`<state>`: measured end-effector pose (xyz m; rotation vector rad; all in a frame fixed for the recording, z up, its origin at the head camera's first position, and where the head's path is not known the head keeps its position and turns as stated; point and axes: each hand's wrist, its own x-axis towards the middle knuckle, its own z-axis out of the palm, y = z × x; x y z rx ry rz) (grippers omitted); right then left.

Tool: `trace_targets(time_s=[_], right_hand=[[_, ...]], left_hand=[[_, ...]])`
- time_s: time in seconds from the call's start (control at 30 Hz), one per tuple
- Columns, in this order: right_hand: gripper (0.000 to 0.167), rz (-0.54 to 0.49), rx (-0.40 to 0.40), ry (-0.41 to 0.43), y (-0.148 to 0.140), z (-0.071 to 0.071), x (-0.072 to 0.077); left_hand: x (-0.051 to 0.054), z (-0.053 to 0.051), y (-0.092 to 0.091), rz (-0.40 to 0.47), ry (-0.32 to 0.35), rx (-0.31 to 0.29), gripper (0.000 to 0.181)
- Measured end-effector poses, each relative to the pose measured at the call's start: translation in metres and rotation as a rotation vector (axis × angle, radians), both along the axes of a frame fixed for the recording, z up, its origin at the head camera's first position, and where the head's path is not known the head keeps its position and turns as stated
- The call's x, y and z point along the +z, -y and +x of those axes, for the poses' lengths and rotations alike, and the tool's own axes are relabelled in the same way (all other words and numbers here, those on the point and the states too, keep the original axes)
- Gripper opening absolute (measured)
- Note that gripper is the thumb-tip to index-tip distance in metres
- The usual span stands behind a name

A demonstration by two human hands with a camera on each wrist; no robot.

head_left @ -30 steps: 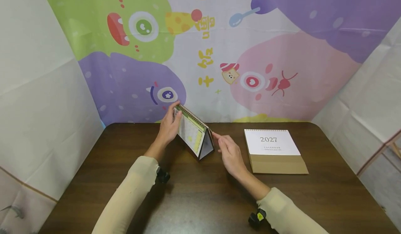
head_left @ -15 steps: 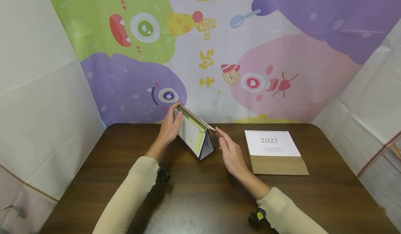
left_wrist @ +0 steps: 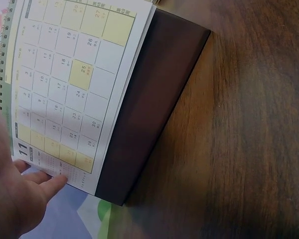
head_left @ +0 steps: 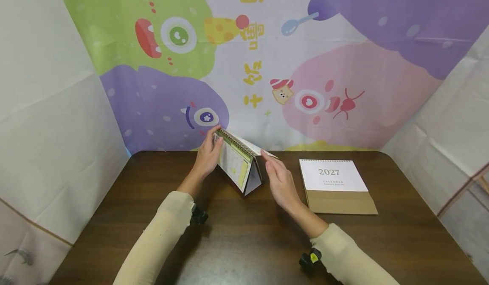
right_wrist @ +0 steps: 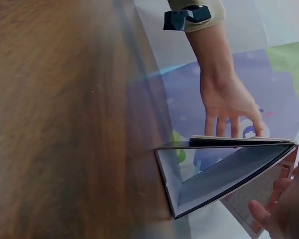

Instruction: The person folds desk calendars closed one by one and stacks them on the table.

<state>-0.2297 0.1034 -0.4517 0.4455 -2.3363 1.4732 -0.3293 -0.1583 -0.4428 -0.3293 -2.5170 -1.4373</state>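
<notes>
A spiral-bound desk calendar [head_left: 234,160] stands tented on the table, its front page showing the month 11 in the left wrist view. My left hand [head_left: 208,154] grips its far end, with the thumb on the front page and a finger at the spiral binding. Behind the calendar, a loose page [head_left: 252,146] angles out from the binding. My right hand [head_left: 282,181] touches that page with fairly straight fingers at the near end. In the right wrist view the calendar's hollow triangular stand [right_wrist: 214,172] shows from the side, with my left hand beyond it.
A second calendar [head_left: 336,187], white over tan and marked 2027, stands to the right on the dark wooden table [head_left: 244,242]. A cartoon-printed cloth [head_left: 256,64] hangs behind the table, with pale sheets [head_left: 42,85] at the sides.
My right hand's fingers have shifted slightly up, and the back page has swung outward from the calendar to the right. The left hand keeps its hold with little movement.
</notes>
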Motion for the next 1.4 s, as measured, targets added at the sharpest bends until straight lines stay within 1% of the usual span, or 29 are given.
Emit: trace_targets(time_s=[0.2,0.3,0.43,0.53,0.83,1.03,1.2,1.4], right_hand=[[0.045,-0.006,-0.009,-0.004,0.002,-0.002,0.009],[0.045,-0.009,-0.010,-0.013,0.002,-0.002,0.014],[0.045,-0.003,0.005,-0.050,0.004,-0.001,0.021],[0.045,0.011,0.024,-0.082,0.005,0.001,0.024],[0.044,0.029,0.078,-0.169,0.008,0.003,0.029],[0.044,0.038,0.113,-0.206,0.011,0.008,0.031],[0.044,0.050,0.137,-0.239,0.012,0.011,0.029],[0.043,0.063,0.194,-0.297,0.011,0.014,0.027]], left_hand=[[-0.001,0.000,0.001,-0.003,0.010,-0.008,0.057],[-0.003,0.000,0.001,-0.001,0.005,-0.016,0.061],[-0.005,0.000,0.002,0.008,-0.016,-0.024,0.071],[-0.006,-0.001,0.001,0.013,-0.026,-0.023,0.073],[-0.005,0.001,0.000,0.017,-0.020,-0.027,0.073],[-0.005,0.003,-0.002,0.004,-0.027,-0.026,0.073],[-0.007,0.006,-0.004,-0.010,-0.025,-0.018,0.074],[-0.009,0.012,-0.005,-0.046,-0.017,-0.005,0.075]])
